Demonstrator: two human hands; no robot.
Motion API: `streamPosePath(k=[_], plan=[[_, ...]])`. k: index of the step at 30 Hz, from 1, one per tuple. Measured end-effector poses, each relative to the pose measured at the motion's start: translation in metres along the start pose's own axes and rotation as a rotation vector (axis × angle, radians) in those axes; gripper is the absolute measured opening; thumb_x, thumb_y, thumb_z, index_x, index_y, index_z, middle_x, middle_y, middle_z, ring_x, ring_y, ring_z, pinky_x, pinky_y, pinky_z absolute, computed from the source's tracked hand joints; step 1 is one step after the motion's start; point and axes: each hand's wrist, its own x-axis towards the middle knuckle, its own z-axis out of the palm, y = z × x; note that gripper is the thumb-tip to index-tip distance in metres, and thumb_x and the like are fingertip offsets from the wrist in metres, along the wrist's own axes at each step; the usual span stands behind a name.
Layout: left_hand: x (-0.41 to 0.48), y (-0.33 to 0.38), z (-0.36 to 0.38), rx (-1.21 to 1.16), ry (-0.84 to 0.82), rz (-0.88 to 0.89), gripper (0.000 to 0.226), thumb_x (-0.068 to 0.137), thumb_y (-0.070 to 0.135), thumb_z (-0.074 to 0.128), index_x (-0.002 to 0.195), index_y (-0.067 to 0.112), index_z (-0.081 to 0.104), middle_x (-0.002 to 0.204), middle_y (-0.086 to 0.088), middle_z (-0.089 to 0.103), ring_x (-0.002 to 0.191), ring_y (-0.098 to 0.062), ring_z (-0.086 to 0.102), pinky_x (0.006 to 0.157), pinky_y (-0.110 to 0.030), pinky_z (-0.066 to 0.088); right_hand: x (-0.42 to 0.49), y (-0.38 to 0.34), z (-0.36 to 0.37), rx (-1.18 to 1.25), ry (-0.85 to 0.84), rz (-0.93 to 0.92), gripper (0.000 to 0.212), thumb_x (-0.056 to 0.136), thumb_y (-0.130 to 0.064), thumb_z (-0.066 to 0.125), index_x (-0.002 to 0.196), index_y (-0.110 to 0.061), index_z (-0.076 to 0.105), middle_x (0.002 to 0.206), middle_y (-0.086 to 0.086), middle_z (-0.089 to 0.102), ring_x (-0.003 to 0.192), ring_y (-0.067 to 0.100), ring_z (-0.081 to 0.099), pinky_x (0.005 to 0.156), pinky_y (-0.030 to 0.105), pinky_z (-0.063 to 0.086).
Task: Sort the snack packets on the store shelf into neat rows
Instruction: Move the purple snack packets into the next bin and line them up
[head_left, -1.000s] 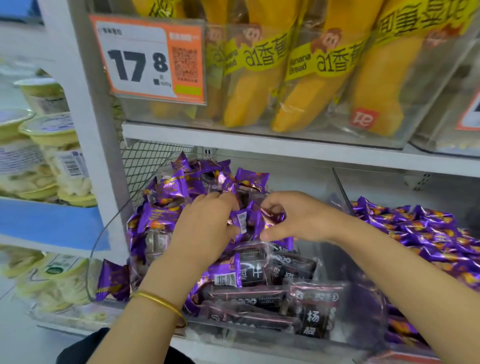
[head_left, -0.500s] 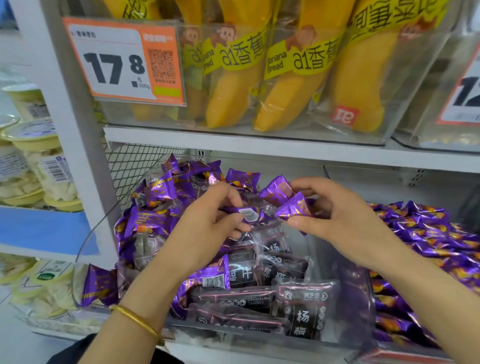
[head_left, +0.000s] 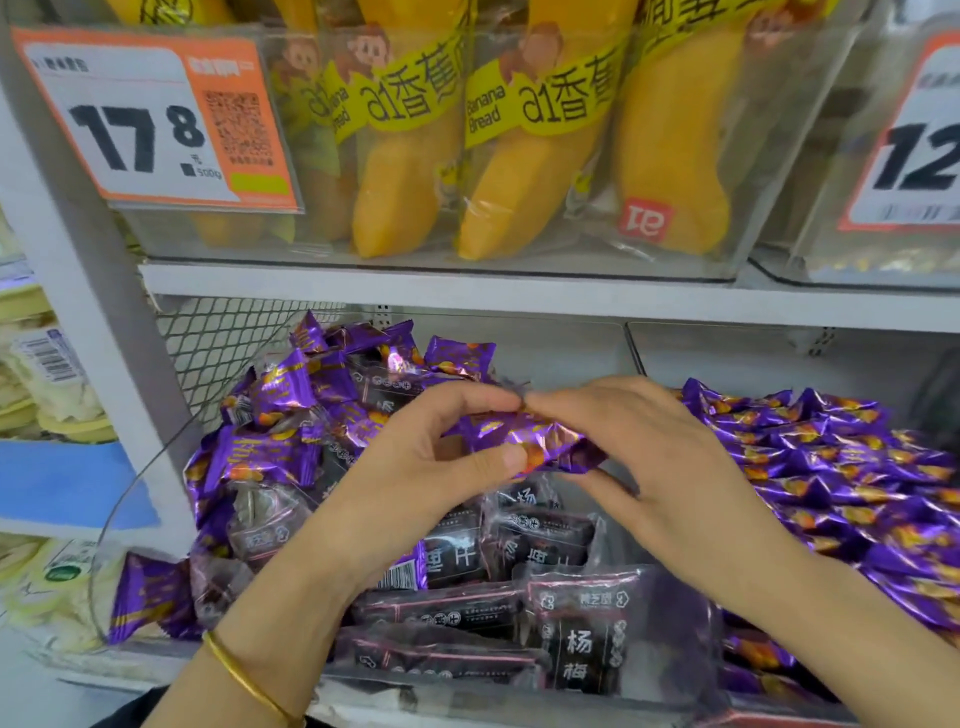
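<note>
While left hand (head_left: 415, 483) and right hand (head_left: 665, 467) each pinch a purple packet (head_left: 530, 441) between thumb and fingers, held above the dark packets (head_left: 535, 545) toward the left end of the shelf (head_left: 119, 667), the step looks like pulling strays; next move likely needs carrying it rightward to the purple heap (head_left: 831, 467)

Purple packet (head_left: 530, 441) lifted clear of pile (head_left: 280, 452), left hand (head_left: 415, 478) risen to pinch it, right hand (head_left: 654, 467) moved rightward

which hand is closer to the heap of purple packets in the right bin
Right. The right hand sits at the left edge of the heap; the left hand is further left, over the dark packets. Both pinch one purple packet.
</note>
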Motion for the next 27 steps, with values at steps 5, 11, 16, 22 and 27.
streamPosePath(k=[5, 11, 16, 22, 27], plan=[[0.003, 0.001, -0.003, 0.099, 0.064, 0.002, 0.036, 0.076, 0.003, 0.069, 0.109, 0.016, 0.063, 0.099, -0.005, 0.072, 0.084, -0.018, 0.066, 0.084, -0.031, 0.053, -0.007, 0.004, -0.01, 0.061, 0.027, 0.1, 0.029, 0.076, -0.037, 0.063, 0.101, -0.023, 0.055, 0.106, -0.009, 0.057, 0.101, 0.001, 0.049, 0.091, 0.003, 0.03], [0.003, -0.003, 0.001, 0.216, 0.146, 0.033, 0.034, 0.077, 0.0, 0.071, 0.101, 0.023, 0.064, 0.098, -0.006, 0.07, 0.069, -0.011, 0.057, 0.066, -0.022, 0.049, -0.011, -0.008, -0.021, 0.528, 0.1, 0.39, 0.017, 0.082, -0.047, 0.062, 0.093, -0.036, 0.066, 0.088, -0.013, 0.065, 0.071, 0.004, 0.062, 0.063, 0.014, 0.047], [0.002, -0.005, 0.007, 0.21, 0.121, 0.031, 0.034, 0.077, 0.003, 0.071, 0.099, 0.027, 0.063, 0.088, -0.008, 0.072, 0.069, -0.016, 0.056, 0.069, -0.032, 0.05, -0.004, -0.013, -0.025, 0.853, -0.006, 0.533, 0.027, 0.086, -0.02, 0.054, 0.109, -0.03, 0.063, 0.082, -0.001, 0.057, 0.053, 0.007, 0.055, 0.059, 0.016, 0.047], [-0.001, -0.001, 0.012, 0.136, 0.09, 0.053, 0.031, 0.08, -0.003, 0.066, 0.102, 0.018, 0.061, 0.095, -0.006, 0.071, 0.079, -0.016, 0.07, 0.071, -0.033, 0.058, -0.001, -0.014, -0.026, 1.005, -0.05, 0.613, 0.03, 0.065, -0.014, 0.072, 0.093, -0.014, 0.061, 0.08, 0.004, 0.067, 0.055, 0.016, 0.062, 0.054, 0.02, 0.05], [-0.003, 0.0, 0.004, -0.013, -0.071, 0.049, 0.044, 0.072, -0.003, 0.071, 0.111, 0.015, 0.06, 0.107, -0.005, 0.07, 0.095, -0.018, 0.066, 0.079, -0.025, 0.054, -0.001, -0.006, -0.023, 0.881, 0.025, 0.547, 0.03, 0.058, -0.031, 0.079, 0.086, -0.024, 0.069, 0.105, -0.004, 0.062, 0.073, 0.016, 0.06, 0.055, 0.02, 0.047]])
